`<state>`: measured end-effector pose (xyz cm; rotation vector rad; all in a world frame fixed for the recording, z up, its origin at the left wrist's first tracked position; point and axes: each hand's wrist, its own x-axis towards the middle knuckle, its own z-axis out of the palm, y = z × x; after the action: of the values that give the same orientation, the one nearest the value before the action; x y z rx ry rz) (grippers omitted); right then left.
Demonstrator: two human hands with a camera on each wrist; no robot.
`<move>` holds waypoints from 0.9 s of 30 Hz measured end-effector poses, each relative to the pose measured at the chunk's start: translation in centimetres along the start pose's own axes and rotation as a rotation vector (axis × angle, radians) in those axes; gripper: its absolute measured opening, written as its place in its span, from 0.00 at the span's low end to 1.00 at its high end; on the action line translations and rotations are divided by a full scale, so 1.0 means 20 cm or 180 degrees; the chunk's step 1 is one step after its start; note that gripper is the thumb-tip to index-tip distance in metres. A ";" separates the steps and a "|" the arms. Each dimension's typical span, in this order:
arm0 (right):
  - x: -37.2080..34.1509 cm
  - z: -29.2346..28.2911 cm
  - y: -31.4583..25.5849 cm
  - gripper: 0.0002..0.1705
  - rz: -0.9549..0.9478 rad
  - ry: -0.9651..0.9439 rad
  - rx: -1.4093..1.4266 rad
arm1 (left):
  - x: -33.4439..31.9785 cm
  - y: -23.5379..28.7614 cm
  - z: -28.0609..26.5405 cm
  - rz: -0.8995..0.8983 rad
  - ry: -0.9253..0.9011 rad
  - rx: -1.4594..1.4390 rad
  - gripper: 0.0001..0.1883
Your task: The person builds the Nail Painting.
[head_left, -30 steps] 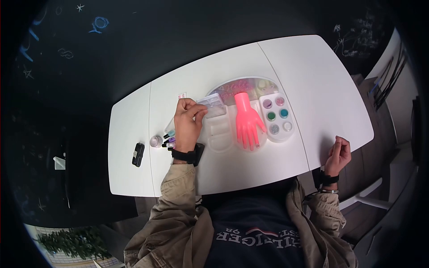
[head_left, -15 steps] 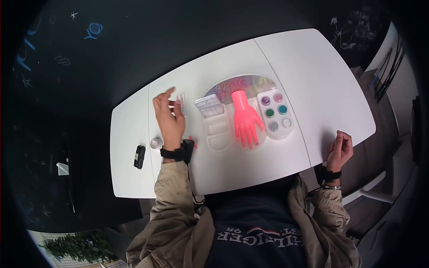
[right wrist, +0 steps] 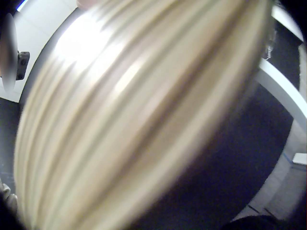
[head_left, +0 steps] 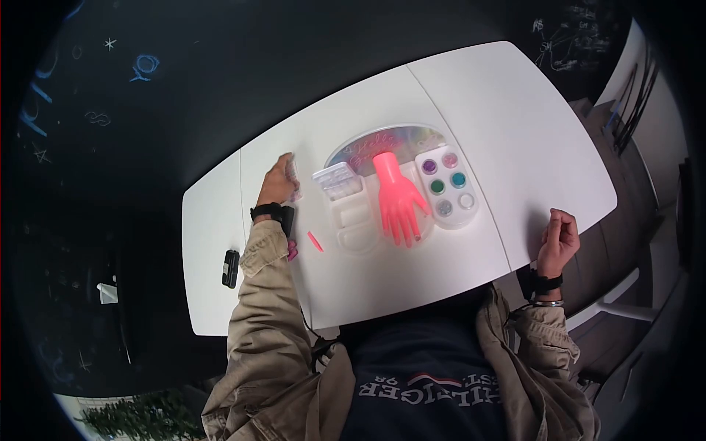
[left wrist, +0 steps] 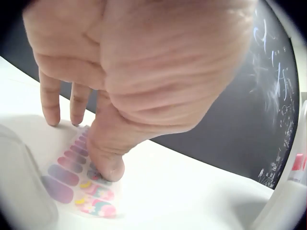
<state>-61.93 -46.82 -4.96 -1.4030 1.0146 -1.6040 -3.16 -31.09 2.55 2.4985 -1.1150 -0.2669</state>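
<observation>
My left hand (head_left: 276,185) reaches down onto a sheet of nail stickers (left wrist: 72,175) lying on the table. The stickers run in rows, some plain purple and pink, others flowered. In the left wrist view my thumb (left wrist: 108,163) presses on the sheet's right side, while two fingertips (left wrist: 53,117) touch the table near its far end; the index finger is mostly hidden behind the thumb. My right hand (head_left: 559,244) hovers by the table's right front edge, fingers loosely bent, holding nothing. A blurred, ribbed beige surface (right wrist: 139,110) fills most of the right wrist view.
A pink model hand (head_left: 401,202) stands in a white tray (head_left: 358,239) mid-table. Beside it are a clear-lidded box (head_left: 338,184) and a holder (head_left: 448,222) with several glitter pots. A pink stick (head_left: 315,242) and a black case (head_left: 230,269) lie nearby.
My left hand has moved left, away from the clear-lidded box, and come down onto the sticker sheet. Its sleeve now covers the small bottles seen earlier. The right hand has barely moved.
</observation>
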 end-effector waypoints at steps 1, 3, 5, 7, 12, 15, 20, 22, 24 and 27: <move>0.00 0.00 0.00 0.06 0.0001 0.0013 -0.0006 | 0.01 -0.01 0.01 -0.0009 -0.0083 0.0049 0.33; 0.00 0.00 0.01 0.06 0.0011 0.0027 -0.0014 | 0.04 -0.05 0.04 0.0046 -0.0080 0.0048 0.32; 0.00 0.00 0.00 0.06 0.0009 -0.0001 0.0016 | 0.06 -0.08 0.05 0.0167 0.0097 -0.0052 0.30; 0.00 0.01 0.00 0.06 0.0017 -0.0006 0.0029 | 0.06 -0.11 0.06 0.0468 0.0658 0.0254 0.24; 0.00 0.01 -0.01 0.06 0.0034 0.0014 0.0015 | -0.05 0.07 -0.15 0.0946 0.1346 -0.0314 0.10; 0.00 0.01 0.00 0.06 0.0005 0.0006 -0.0060 | -0.22 0.26 -0.35 0.0988 0.1727 -0.0659 0.09; 0.00 0.01 -0.01 0.06 -0.0018 -0.0030 -0.0125 | -0.45 0.46 -0.51 0.1604 0.2390 -0.1550 0.07; 0.00 0.01 -0.01 0.07 -0.0022 -0.0025 -0.0105 | -0.52 0.53 -0.49 0.1923 0.2303 -0.1846 0.09; 0.00 0.01 -0.01 0.07 -0.0043 -0.0025 -0.0082 | -0.57 0.58 -0.45 0.2054 0.1987 -0.1683 0.08; 0.01 0.01 0.00 0.07 -0.0047 -0.0039 -0.0014 | -0.59 0.63 -0.36 0.1972 0.1758 -0.1490 0.06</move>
<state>-61.84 -46.96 -4.96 -1.4245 1.0035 -1.6028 -17.07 -27.91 14.63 1.5781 -1.3159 0.2914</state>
